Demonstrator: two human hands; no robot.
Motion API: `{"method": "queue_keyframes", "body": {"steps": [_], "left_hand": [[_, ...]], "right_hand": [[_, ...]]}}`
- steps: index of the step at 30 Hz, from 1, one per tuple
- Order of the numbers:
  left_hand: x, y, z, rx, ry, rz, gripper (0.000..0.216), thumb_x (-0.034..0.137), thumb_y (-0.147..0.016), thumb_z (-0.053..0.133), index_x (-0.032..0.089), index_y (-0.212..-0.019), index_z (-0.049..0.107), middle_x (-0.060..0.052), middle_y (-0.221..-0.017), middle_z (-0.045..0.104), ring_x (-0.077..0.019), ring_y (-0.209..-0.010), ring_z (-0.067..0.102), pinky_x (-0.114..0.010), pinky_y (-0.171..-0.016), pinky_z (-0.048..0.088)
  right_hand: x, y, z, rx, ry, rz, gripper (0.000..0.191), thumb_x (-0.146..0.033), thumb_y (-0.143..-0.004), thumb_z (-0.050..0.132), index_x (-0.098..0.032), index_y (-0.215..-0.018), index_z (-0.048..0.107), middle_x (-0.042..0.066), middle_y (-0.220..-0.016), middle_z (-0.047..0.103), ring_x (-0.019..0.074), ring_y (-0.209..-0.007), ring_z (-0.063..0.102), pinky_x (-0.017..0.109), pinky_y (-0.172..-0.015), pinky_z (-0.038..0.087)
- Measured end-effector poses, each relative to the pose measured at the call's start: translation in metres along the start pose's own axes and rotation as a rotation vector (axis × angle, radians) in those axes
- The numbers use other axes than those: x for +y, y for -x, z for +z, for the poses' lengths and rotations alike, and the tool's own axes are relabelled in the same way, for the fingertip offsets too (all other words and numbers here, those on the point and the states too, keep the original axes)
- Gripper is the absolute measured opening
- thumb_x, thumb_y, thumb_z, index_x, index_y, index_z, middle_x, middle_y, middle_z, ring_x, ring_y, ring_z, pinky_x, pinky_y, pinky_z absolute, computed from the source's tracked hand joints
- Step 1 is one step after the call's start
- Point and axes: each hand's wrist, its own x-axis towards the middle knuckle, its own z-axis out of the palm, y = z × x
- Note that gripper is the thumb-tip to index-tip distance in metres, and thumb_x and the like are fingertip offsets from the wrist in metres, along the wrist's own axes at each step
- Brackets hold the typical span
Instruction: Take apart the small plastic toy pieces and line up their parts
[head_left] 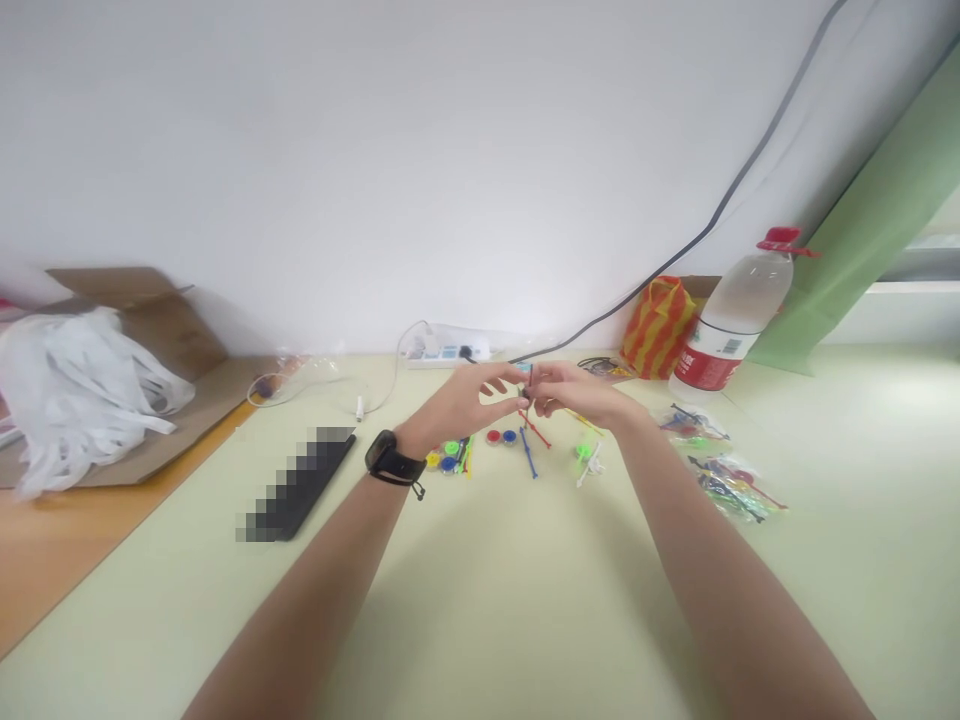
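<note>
My left hand (480,402), with a black watch on its wrist, meets my right hand (581,393) above the table. Between the fingertips of both is a small dark plastic stick (532,374), partly hidden by the fingers. My left thumb and fingers pinch its lower part; my right fingers close round it from the other side. Below the hands lie a blue stick (528,453), a red stick (536,430), a red disc (493,437) and a blue disc (510,437). Green and white pieces (589,457) lie under my right wrist.
More coloured pieces (450,460) lie beside my left wrist. Bagged pieces (739,488) and a large bottle (735,320) stand to the right, near a striped bag (658,325). A power strip (446,352) is by the wall. A dark flat object (315,490) and cardboard box (165,330) are left.
</note>
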Motion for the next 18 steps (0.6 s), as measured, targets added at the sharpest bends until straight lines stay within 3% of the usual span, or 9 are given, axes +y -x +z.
{"method": "queue_keyframes", "body": {"steps": [5, 9, 12, 15, 18], "left_hand": [[-0.002, -0.001, 0.004, 0.019, 0.022, 0.046, 0.021, 0.029, -0.092, 0.062, 0.024, -0.108, 0.075, -0.003, -0.103, 0.077, -0.0187, -0.09, 0.071, -0.033, -0.089, 0.057], [-0.005, 0.0, 0.005, 0.043, 0.05, 0.06, 0.017, 0.028, -0.091, 0.064, 0.021, -0.102, 0.074, -0.004, -0.099, 0.077, -0.0174, -0.087, 0.071, -0.031, -0.087, 0.057], [-0.007, 0.002, 0.006, 0.025, 0.091, 0.052, 0.009, 0.026, -0.088, 0.066, 0.019, -0.091, 0.07, -0.003, -0.091, 0.076, -0.0163, -0.082, 0.072, -0.028, -0.081, 0.057], [-0.011, 0.004, 0.008, -0.072, 0.123, -0.012, 0.006, 0.024, -0.084, 0.069, 0.019, -0.084, 0.067, -0.002, -0.081, 0.074, -0.0161, -0.076, 0.071, -0.027, -0.074, 0.055], [-0.015, 0.004, 0.012, -0.219, 0.089, -0.024, 0.008, 0.025, -0.078, 0.075, 0.019, -0.084, 0.073, -0.001, -0.081, 0.075, -0.0166, -0.076, 0.07, -0.026, -0.072, 0.053]], "right_hand": [[0.006, -0.012, 0.017, -0.013, -0.167, -0.079, 0.017, -0.016, -0.069, 0.066, -0.021, -0.085, 0.062, 0.001, -0.073, 0.067, 0.0159, -0.07, 0.064, 0.031, -0.071, 0.055], [0.007, -0.015, 0.024, 0.051, -0.105, -0.09, 0.014, -0.021, -0.074, 0.061, -0.021, -0.088, 0.06, -0.003, -0.066, 0.056, 0.012, -0.059, 0.052, 0.024, -0.056, 0.042], [0.011, -0.016, 0.027, 0.144, 0.058, -0.057, 0.017, -0.026, -0.082, 0.052, -0.021, -0.096, 0.06, -0.007, -0.061, 0.044, 0.011, -0.052, 0.039, 0.023, -0.05, 0.03], [0.022, -0.018, 0.024, 0.214, 0.388, 0.032, 0.027, -0.032, -0.091, 0.049, -0.021, -0.113, 0.059, -0.003, -0.07, 0.054, 0.0145, -0.063, 0.05, 0.025, -0.059, 0.039], [0.036, -0.02, 0.017, 0.213, 0.591, 0.117, 0.035, -0.034, -0.091, 0.059, -0.019, -0.123, 0.057, 0.003, -0.086, 0.064, 0.0195, -0.079, 0.059, 0.029, -0.071, 0.045]]}}
